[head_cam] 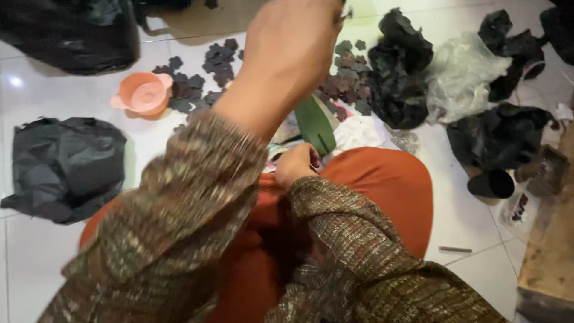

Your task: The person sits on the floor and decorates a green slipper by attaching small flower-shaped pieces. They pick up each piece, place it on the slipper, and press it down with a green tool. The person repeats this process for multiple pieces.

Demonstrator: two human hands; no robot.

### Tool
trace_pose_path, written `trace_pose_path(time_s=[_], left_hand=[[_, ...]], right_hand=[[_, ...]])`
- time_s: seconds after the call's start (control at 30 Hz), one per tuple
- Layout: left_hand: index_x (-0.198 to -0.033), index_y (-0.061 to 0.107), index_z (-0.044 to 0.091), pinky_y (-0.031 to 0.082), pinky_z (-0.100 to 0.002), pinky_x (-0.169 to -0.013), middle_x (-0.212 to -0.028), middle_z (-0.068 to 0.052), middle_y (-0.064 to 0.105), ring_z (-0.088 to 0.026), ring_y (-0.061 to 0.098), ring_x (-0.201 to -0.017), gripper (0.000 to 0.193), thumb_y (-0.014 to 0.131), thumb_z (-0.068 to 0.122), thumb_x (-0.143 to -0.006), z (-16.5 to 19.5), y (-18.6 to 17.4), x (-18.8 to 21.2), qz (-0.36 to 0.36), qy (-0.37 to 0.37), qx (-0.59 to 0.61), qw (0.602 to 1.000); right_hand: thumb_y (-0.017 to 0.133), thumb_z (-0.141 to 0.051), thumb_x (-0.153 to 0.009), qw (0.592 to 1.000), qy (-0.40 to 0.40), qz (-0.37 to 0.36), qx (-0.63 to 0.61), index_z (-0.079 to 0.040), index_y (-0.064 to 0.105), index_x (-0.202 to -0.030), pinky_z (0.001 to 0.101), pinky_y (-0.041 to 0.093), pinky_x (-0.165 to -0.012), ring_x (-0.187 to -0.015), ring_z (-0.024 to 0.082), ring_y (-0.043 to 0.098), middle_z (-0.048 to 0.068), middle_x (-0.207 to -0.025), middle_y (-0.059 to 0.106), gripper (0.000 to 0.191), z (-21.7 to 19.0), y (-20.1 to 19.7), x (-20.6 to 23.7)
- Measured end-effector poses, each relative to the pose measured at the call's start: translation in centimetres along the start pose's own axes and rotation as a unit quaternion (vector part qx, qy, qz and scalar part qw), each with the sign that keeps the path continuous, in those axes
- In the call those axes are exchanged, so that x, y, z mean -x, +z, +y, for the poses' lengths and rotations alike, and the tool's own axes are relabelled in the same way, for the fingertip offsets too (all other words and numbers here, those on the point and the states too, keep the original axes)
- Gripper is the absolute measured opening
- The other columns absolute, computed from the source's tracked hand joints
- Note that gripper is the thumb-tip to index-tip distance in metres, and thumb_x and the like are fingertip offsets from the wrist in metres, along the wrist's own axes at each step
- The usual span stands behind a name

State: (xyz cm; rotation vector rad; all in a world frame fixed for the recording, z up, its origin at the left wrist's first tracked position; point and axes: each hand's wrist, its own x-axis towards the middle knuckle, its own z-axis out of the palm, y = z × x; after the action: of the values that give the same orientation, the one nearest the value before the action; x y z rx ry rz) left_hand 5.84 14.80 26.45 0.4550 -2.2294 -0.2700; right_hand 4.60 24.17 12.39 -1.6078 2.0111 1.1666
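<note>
A: What is the surface like here?

B: A glossy white tiled floor [54, 90] with lamp glare on it. The person sits on it, an orange-red cloth [382, 185] over the lap, both arms in brown knitted sleeves [179, 227].

A: Take the small salmon-pink plastic bowl [143, 93] as the landmark. What lies around it?

B: Just right of the bowl is a scatter of small dark flower-shaped cutouts [203, 75], and a second scatter [347, 81] lies farther right. Below and left of the bowl sits a crumpled black plastic bag [66, 164]. Far right of it are more black bags [397, 72] and a clear crumpled plastic bag [460, 78]. At the far right edge stands a wooden block [547, 239].

A: And the hands?

B: The left hand [290, 48] is raised high, right of the bowl, blurred; its fingers run out of view at the top edge, so I cannot tell whether they grip anything. The right hand [296, 164] is low, below and right of the bowl, over the lap, fingers curled together at the base of a long green leaf-shaped strip [314, 122].

A: How does that strip look?

B: Flat, smooth, plain green, tapering, slanting up from the right hand toward the second scatter of cutouts.
</note>
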Motion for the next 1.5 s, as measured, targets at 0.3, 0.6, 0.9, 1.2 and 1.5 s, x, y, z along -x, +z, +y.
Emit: trace_pose_path(time_s=[0.3, 0.6, 0.9, 1.2, 1.5], left_hand=[[-0.11, 0.078, 0.018, 0.049, -0.05, -0.075, -0.089, -0.021, 0.068, -0.04, 0.065, -0.086, 0.021, 0.067, 0.03, -0.097, -10.9, -7.0, 13.3, -0.09, -0.354, 0.011, 0.931], [-0.125, 0.073, 0.013, 0.056, -0.031, -0.08, -0.101, -0.008, 0.076, -0.017, 0.073, -0.09, 0.03, 0.065, 0.026, -0.1, -15.7, -4.2, 21.1, 0.173, -0.491, 0.196, 0.831], [-0.139, 0.061, 0.008, 0.053, -0.023, -0.07, -0.102, -0.002, 0.074, -0.007, 0.065, -0.083, 0.042, 0.052, 0.03, -0.105, -22.6, -3.0, 21.9, 0.303, -0.553, 0.33, 0.702], [-0.133, 0.062, 0.005, 0.049, -0.024, -0.064, -0.097, -0.005, 0.073, -0.008, 0.06, -0.075, 0.037, 0.061, 0.021, -0.1, -30.0, 0.9, 19.0, 0.273, -0.602, 0.407, 0.63], [-0.105, 0.077, 0.005, 0.057, -0.036, -0.073, -0.094, -0.014, 0.077, -0.024, 0.075, -0.08, 0.015, 0.074, 0.014, -0.093, -43.1, -0.1, 16.6, 0.219, -0.556, -0.052, 0.8]], right_hand=[[0.064, -0.031, -0.091, 0.99, -0.037, -0.097, 0.09, -0.005, 0.08, -0.104, 0.0486, 0.05, -0.066, -0.078, 0.032, 0.075, 0.016, -0.092, 0.079, 0.034, -5.8, -4.4, -2.9], [0.063, -0.031, -0.092, 0.994, 0.032, -0.04, 0.095, -0.009, 0.081, -0.105, 0.0549, 0.05, -0.064, -0.08, 0.035, 0.075, 0.016, -0.096, 0.077, 0.032, -5.1, -3.1, -8.1], [0.063, -0.028, -0.09, 0.995, 0.001, -0.024, 0.098, -0.012, 0.081, -0.099, 0.0507, 0.051, -0.053, -0.074, 0.028, 0.078, 0.01, -0.093, 0.08, 0.026, -7.4, 0.6, -11.4], [0.061, -0.025, -0.084, 0.964, -0.252, -0.014, -0.088, -0.007, 0.078, -0.089, 0.052, 0.056, -0.075, -0.089, 0.038, 0.072, 0.019, -0.094, 0.073, 0.026, -5.1, 0.1, -18.2], [0.061, -0.04, -0.089, 0.94, -0.27, -0.122, -0.169, -0.023, 0.077, -0.103, 0.0479, 0.057, -0.08, -0.095, 0.034, 0.072, 0.011, -0.101, 0.075, 0.027, -2.2, -0.8, -22.7]])
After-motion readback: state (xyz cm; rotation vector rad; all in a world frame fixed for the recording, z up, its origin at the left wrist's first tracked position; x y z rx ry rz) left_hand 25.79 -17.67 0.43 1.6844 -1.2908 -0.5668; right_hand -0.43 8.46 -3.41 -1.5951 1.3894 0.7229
